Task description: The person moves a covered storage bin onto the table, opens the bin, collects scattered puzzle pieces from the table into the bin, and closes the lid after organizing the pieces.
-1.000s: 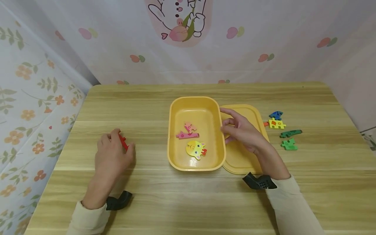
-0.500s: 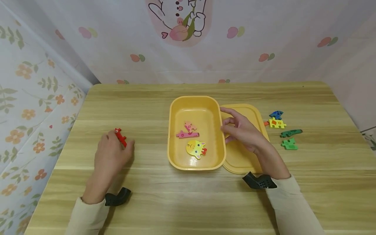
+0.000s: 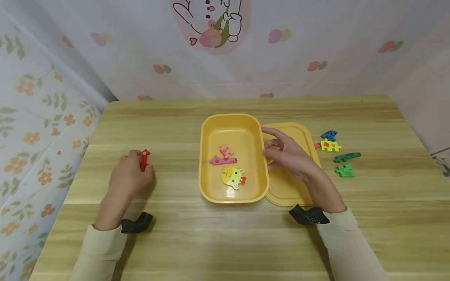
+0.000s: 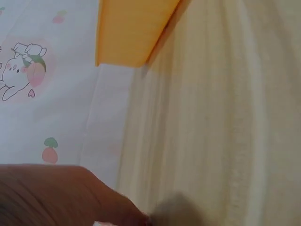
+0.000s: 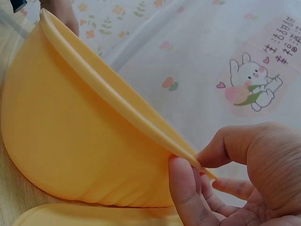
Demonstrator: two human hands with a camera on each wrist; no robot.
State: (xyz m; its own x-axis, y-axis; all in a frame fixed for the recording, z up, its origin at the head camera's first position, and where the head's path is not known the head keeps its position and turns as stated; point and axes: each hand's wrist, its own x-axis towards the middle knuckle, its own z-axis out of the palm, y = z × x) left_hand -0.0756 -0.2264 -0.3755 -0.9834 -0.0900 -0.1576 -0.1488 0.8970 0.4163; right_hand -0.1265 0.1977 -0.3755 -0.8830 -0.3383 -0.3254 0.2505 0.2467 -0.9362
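At the left of the table, my left hand [image 3: 127,175] holds a small red puzzle piece [image 3: 144,159] between thumb and fingers. The left wrist view shows only part of that hand [image 4: 61,195], at the lower left. My right hand [image 3: 293,159] pinches the right rim of a yellow plastic box [image 3: 234,136]. Its thumb and fingers straddle the rim in the right wrist view. Inside the box lie a yellow giraffe-head piece [image 3: 232,177], a dark pink piece [image 3: 224,161] and a lighter pink piece [image 3: 225,151].
A yellow lid [image 3: 293,187] lies flat right of the box, partly under the right hand. Farther right are a blue piece [image 3: 329,135], a yellow piece [image 3: 331,145], a dark green piece [image 3: 347,157] and a light green piece [image 3: 345,170]. A patterned curtain [image 3: 211,78] hangs behind the table.
The left hand has shifted slightly left and turned the red puzzle piece, which now points more away from the person. The right hand stays at the box rim.
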